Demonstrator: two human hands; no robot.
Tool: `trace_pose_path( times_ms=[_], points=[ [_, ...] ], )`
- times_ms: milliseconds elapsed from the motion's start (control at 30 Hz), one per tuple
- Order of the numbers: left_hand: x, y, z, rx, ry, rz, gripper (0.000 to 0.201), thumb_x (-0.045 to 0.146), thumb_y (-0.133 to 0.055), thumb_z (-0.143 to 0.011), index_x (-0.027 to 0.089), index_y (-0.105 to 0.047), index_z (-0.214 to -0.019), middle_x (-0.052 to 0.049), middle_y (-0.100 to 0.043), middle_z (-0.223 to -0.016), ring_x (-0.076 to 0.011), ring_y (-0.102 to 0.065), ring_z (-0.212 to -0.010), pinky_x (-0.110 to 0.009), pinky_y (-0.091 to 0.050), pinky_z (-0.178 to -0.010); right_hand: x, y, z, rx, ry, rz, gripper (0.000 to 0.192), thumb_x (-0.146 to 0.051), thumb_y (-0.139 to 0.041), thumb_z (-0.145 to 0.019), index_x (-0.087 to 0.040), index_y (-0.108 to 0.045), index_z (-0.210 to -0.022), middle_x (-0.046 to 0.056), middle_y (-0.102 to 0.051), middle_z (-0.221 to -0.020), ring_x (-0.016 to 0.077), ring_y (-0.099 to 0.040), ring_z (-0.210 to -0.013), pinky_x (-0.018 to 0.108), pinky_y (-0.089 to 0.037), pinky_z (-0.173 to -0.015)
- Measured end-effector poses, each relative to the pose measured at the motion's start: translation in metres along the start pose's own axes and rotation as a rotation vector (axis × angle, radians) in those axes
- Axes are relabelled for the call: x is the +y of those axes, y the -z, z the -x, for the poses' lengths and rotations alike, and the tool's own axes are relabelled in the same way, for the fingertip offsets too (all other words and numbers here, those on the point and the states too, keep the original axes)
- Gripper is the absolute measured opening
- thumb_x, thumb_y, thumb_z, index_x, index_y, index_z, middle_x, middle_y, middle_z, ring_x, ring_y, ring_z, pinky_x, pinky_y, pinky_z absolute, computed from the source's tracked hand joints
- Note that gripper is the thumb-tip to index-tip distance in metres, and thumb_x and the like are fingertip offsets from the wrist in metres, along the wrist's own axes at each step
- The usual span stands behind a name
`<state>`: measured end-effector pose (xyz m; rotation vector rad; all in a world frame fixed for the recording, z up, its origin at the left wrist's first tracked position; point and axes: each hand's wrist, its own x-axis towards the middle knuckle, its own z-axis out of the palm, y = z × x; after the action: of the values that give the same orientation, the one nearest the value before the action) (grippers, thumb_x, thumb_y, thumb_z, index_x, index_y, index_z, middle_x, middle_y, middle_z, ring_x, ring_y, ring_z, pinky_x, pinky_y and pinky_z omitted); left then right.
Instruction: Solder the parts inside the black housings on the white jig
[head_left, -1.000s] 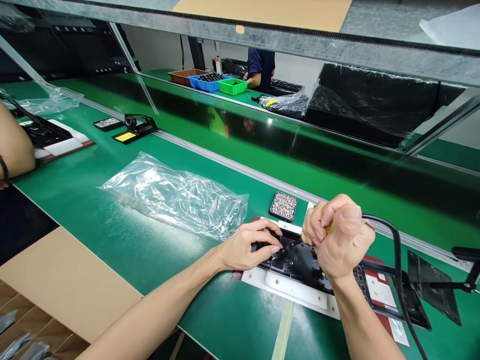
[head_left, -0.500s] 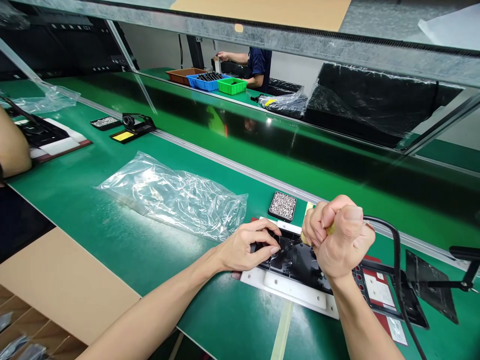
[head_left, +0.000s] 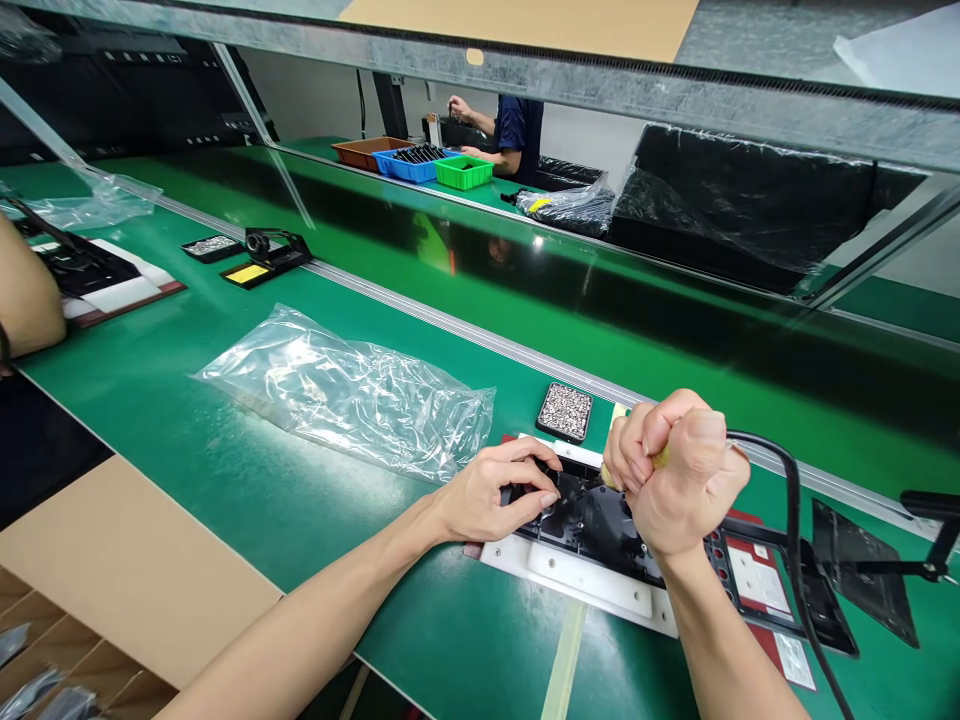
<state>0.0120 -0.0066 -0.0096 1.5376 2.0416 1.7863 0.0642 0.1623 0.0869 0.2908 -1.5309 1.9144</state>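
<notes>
My right hand (head_left: 679, 470) is wrapped in a fist around the yellow handle (head_left: 611, 470) of what looks like a soldering iron, held upright. A thick black cord (head_left: 793, 500) leaves the top of the fist; the tool's tip is hidden. Below lies a black plastic panel (head_left: 592, 520), seated in a white fixture (head_left: 592, 578). At the panel's left end my left hand (head_left: 502, 490) rests with thumb and fingers curved and apart, fingertips touching the panel. Just behind the fixture stands a small black tray (head_left: 566, 412) of tiny metal pieces.
A clear plastic bag (head_left: 352, 390) lies left of the fixture. To the right are a black frame (head_left: 817, 610) and a dark flat plate (head_left: 862, 570). A metal shelf edge (head_left: 480, 70) crosses overhead. Co-workers' arms show at far left (head_left: 26, 285) and across the line (head_left: 510, 150).
My hands and the panel stay in the same place. Across the line, the co-worker's raised hand has shifted slightly up and to the right.
</notes>
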Motion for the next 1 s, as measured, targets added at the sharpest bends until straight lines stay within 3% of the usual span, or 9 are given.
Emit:
trace_pose_path(
  times_ms=[1000],
  points=[
    [0.0008,-0.0008,-0.0009,-0.001,0.004,-0.02,0.014,0.018,-0.066,-0.099,0.014,-0.078,-0.095,-0.014,-0.071,-0.115,-0.0221,-0.071,-0.106,-0.036,-0.057,-0.096,0.0014,-0.0016,0.0008,0.002,0.001,-0.013,0.049,-0.046,-0.062,-0.104,-0.019,-0.045,-0.067,-0.006,-0.036,-0.049,0.0071,-0.032,-0.037,0.019,-0.026,-0.034]
  ],
)
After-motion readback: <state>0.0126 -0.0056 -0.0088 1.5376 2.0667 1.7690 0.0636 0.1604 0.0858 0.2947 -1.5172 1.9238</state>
